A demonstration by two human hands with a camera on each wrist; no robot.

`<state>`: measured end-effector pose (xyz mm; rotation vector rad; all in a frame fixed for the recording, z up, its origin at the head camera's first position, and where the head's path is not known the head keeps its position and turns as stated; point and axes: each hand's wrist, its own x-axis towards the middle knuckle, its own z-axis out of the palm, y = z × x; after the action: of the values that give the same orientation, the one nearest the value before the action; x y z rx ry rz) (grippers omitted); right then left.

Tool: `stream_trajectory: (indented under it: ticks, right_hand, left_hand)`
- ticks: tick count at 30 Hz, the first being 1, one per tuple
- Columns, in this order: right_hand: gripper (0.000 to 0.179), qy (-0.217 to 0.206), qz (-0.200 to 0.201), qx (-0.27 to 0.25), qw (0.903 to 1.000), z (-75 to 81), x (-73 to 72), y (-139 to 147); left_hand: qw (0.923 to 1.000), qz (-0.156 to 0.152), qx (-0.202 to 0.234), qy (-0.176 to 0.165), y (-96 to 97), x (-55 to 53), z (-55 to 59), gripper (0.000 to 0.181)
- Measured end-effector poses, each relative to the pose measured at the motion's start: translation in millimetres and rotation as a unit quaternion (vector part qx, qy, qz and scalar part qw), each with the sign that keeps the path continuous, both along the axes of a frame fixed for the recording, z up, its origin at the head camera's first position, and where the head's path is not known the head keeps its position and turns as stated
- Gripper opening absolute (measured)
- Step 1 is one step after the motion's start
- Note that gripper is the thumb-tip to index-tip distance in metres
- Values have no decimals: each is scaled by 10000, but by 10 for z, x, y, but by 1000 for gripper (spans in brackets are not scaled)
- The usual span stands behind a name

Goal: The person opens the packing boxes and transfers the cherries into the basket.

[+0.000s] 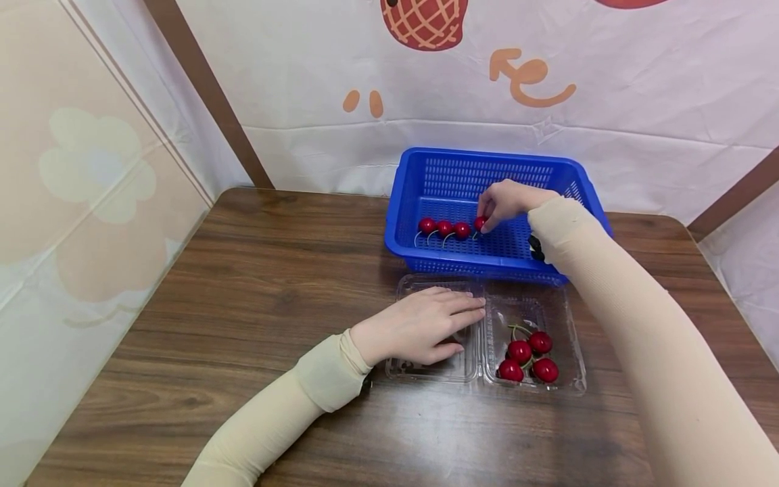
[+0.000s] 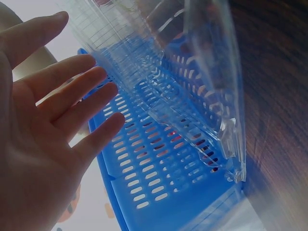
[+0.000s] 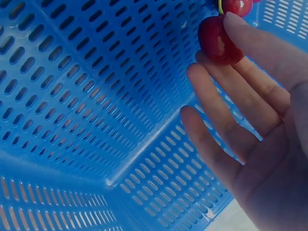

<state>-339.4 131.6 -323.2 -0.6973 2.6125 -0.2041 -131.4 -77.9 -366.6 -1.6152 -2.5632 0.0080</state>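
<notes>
My right hand [image 1: 504,201] reaches into the blue basket [image 1: 398,196] and pinches a red cherry [image 3: 219,41] between thumb and fingertips. Left of it, three cherries with green stems, one of them a cherry [image 1: 462,230] close by, lie in a row on the basket floor. My left hand [image 1: 420,326] is spread over the left half of a clear plastic clamshell box [image 1: 575,379], fingertips near its middle fold. In the left wrist view its fingers [image 2: 103,98] are straight. Several cherries [image 1: 520,351] lie in the box's right half.
The basket stands at the back of the brown wooden table [image 1: 255,284], just behind the clamshell box. A printed white curtain [image 1: 304,155] hangs behind the table and along its left side.
</notes>
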Motion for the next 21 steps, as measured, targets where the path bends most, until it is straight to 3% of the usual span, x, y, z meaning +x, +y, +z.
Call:
stream_trajectory:
  ticks: [21]
  right_hand:
    - [27,-72,73,156,9998,-64,0,-25]
  left_hand:
    - [10000,-16,32,47,8,-8,-12,61]
